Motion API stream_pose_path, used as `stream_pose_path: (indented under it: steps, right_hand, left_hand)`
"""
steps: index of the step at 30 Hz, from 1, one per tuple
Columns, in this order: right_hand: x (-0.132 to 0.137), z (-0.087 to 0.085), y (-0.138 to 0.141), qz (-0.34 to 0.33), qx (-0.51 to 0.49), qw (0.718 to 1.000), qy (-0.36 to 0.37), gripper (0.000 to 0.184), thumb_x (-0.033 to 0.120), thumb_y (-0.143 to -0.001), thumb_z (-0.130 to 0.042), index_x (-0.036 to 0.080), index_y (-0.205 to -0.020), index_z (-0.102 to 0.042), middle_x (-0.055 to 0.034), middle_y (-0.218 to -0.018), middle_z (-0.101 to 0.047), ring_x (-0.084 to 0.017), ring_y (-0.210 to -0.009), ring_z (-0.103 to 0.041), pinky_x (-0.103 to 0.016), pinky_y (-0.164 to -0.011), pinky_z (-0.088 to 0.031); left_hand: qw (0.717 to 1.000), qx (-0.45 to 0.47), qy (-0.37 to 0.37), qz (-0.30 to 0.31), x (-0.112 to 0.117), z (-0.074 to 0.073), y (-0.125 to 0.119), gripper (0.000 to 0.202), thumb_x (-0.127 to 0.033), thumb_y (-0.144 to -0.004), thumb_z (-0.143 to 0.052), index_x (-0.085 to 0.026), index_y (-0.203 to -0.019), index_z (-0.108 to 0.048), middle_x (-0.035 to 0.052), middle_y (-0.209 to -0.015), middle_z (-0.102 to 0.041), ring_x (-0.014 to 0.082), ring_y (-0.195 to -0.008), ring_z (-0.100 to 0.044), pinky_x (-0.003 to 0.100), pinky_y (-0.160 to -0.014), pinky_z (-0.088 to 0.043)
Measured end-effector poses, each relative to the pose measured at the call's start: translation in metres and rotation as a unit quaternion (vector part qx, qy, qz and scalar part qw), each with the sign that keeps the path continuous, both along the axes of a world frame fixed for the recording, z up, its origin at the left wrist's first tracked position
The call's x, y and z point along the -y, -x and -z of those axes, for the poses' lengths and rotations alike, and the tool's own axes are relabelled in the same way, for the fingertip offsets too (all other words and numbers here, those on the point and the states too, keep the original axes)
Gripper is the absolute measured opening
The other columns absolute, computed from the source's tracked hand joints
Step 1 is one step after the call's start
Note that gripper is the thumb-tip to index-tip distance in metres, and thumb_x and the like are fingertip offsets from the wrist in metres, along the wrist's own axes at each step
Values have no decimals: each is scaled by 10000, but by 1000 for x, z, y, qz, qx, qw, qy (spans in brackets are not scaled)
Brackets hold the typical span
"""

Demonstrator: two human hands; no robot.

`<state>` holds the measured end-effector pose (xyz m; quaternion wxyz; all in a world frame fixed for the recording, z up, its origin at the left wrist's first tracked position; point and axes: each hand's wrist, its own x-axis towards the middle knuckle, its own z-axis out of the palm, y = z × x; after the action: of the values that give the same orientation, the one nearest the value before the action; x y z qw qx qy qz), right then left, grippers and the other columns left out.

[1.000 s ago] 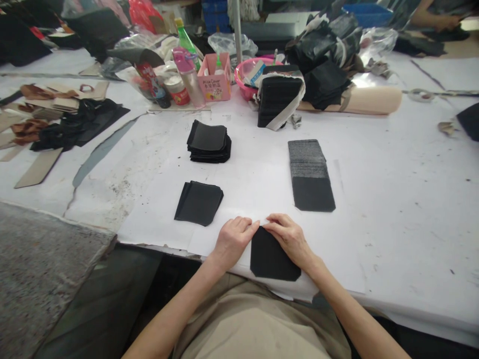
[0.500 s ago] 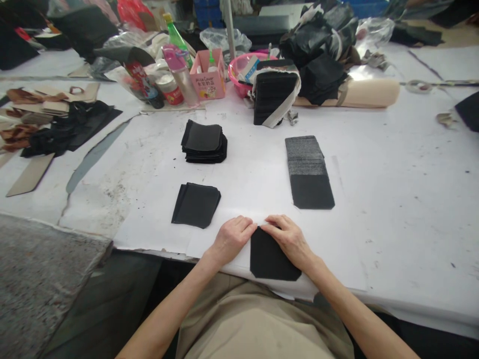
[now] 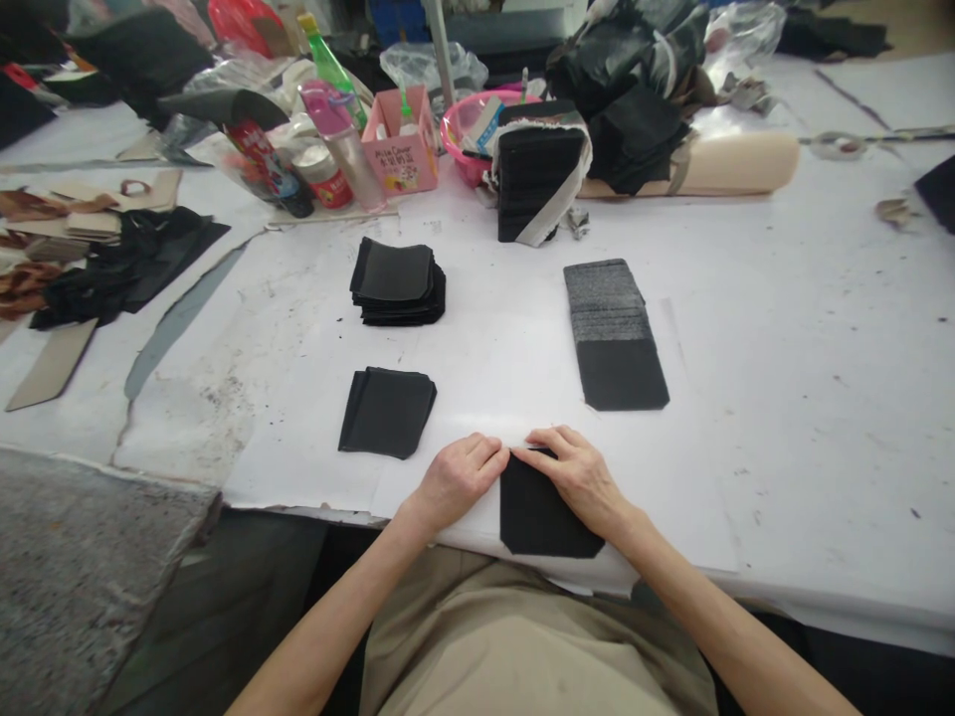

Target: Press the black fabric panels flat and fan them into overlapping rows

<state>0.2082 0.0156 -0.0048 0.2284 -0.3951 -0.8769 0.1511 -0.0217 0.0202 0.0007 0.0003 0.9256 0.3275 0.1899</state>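
A black square piece with cut corners lies flat at the table's front edge. My left hand is closed, its fingertips pinched at the piece's upper left corner. Across the upper right of the piece rests my right hand, thumb and fingers on its far edge, pinching there. Beyond my left hand is a small stack of black pieces, with a taller black stack behind it. Past my right hand, a fanned row of pieces shows grey edges and one black face.
A strapped black bundle stands at the back beside a pink basin. Left of it are a pink box, a cup and bottles. A beige roll lies at back right; scraps cover the far left.
The view has shifted slightly. My left and right hands stay at the far edge of the black piece, with only small finger movement.
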Motion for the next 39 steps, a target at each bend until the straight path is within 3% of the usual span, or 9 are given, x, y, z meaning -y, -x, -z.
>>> stream_pose_path:
  steps: [17,20,23,26,31,36,39]
  right_hand:
    - [-1,-4,3,-16,34,999,-25,264,184,-977,-479,220,-1186,-637,-93,-1119,-618,-219,-1014,-542,-391,-887,-474]
    - [-1,-3,1,0,1,1000,-6,268,160,-978,-467,243,-1166,-639,-74,-1111,-622,-201,-997,-545,-360,-867,-480]
    - [0,-5,2,57,-16,998,13,225,158,-967,-496,231,-1132,-630,-58,-1046,-638,-198,-959,-545,-336,-821,-472]
    - [-1,-11,7,122,42,992,14,73,213,-895,-640,207,-968,-641,-49,-925,-640,-227,-895,-538,-358,-765,-432]
    - [-6,-22,14,141,79,985,67,121,195,-831,-718,199,-803,-601,-27,-848,-626,-210,-840,-535,-333,-733,-398]
    - [-8,-27,11,146,38,979,141,103,181,-859,-678,203,-810,-591,-3,-817,-631,-178,-810,-559,-295,-738,-399]
    - [-6,-26,10,142,-2,974,177,79,193,-879,-637,212,-818,-591,12,-797,-638,-160,-765,-573,-279,-705,-396]
  left_hand:
    - [997,-61,-45,-4,8,-3,-5,180,-65,-933,-466,-96,-1066,-583,112,-967,-649,208,-840,-611,343,-731,-543]
    - [997,-61,-41,-14,11,-2,-5,211,-59,-932,-464,-98,-1101,-583,122,-997,-651,217,-862,-614,360,-744,-546]
    - [998,-51,-25,-28,15,-1,-4,228,-67,-932,-479,-89,-1134,-582,140,-1042,-650,233,-907,-614,384,-777,-548]
    - [999,-20,2,-36,18,2,-1,240,-88,-935,-501,-88,-1161,-581,148,-1102,-643,249,-986,-602,410,-841,-539]
    - [990,88,91,-66,21,5,7,240,-107,-945,-499,-156,-1155,-605,111,-1143,-638,222,-1042,-589,398,-907,-520]
    - [939,236,206,-143,20,0,6,209,-166,-966,-482,-208,-1117,-619,72,-1079,-649,192,-1013,-598,357,-896,-499]
    - [919,254,255,-159,15,-7,-3,201,-275,-931,-584,-207,-1117,-623,61,-1029,-652,188,-944,-602,322,-841,-489]
